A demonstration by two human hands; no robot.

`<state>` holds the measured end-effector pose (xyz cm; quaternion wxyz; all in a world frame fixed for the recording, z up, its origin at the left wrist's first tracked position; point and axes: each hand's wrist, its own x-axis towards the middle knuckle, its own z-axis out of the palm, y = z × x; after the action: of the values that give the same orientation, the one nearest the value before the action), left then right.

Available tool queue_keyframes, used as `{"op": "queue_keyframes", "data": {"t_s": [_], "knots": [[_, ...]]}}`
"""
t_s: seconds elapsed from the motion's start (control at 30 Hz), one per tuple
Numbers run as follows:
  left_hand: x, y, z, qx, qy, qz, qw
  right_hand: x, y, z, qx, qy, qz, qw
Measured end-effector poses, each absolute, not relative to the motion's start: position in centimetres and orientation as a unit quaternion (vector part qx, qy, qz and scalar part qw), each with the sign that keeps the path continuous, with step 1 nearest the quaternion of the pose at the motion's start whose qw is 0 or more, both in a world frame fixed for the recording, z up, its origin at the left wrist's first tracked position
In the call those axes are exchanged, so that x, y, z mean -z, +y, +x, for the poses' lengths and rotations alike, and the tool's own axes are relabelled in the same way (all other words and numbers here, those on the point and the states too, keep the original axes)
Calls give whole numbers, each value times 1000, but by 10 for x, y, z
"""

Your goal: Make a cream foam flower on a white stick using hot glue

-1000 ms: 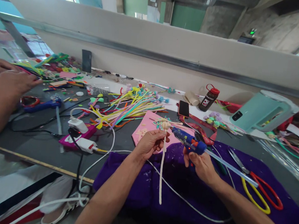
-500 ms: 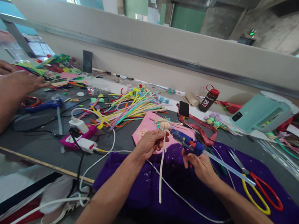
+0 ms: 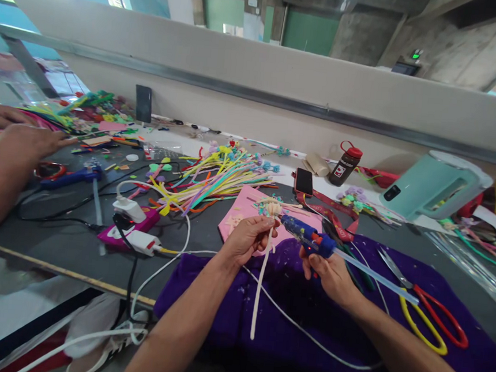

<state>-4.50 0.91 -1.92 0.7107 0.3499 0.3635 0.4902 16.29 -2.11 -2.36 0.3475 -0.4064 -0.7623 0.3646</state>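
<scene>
Between the pinched fingers of my left hand (image 3: 247, 239) is a cream pipe-cleaner flower (image 3: 274, 208); its long stem (image 3: 258, 291) hangs down, slightly slanted. My right hand (image 3: 326, 270) is wrapped round a blue glue gun (image 3: 307, 235) with a clear glue stick (image 3: 379, 277) protruding from its back. The gun's nozzle points left, close to the flower; whether it touches cannot be made out. Beneath them lies a pink foam sheet (image 3: 236, 213) with cream scraps and teal bits on it. A purple cloth (image 3: 220, 299) covers the near edge.
Scissors (image 3: 412, 299) rest on the cloth at right. Behind are a pile of pipe cleaners (image 3: 213, 186), a phone (image 3: 304, 181), a bottle (image 3: 346, 164) and a mint kettle (image 3: 434, 185). At left are a power strip (image 3: 116, 235), another glue gun (image 3: 75, 175) and another person's hand (image 3: 28, 143).
The lower end of the cream stem has swung to the left. My hands and the glue gun hold nearly the same positions, with the nozzle still close to the flower.
</scene>
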Motion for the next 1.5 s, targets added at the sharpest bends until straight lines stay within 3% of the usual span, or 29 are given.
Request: {"op": "queue_keyframes", "data": {"t_s": [0.27,0.37,0.5,0.6,0.83,1.07,1.33,1.5], "knots": [[19,12,-50,-515,372,337,695,17,-24,166,-346,-780,-397,337],[18,15,-54,-528,377,331,685,5,-22,177,-256,-818,-403,320],[16,16,-56,-536,375,323,684,1,-15,196,-65,-891,-394,217],[16,15,-54,-535,364,330,687,15,-11,205,-13,-902,-409,137],[16,15,-53,-538,365,333,684,26,-9,202,-25,-910,-408,64],[16,15,-53,-530,363,340,687,-7,26,167,-41,-945,-302,120],[15,15,-53,-529,368,342,684,15,62,107,-33,-971,-226,-67],[14,13,-53,-530,361,332,692,20,66,99,-42,-967,-233,-93]]}}
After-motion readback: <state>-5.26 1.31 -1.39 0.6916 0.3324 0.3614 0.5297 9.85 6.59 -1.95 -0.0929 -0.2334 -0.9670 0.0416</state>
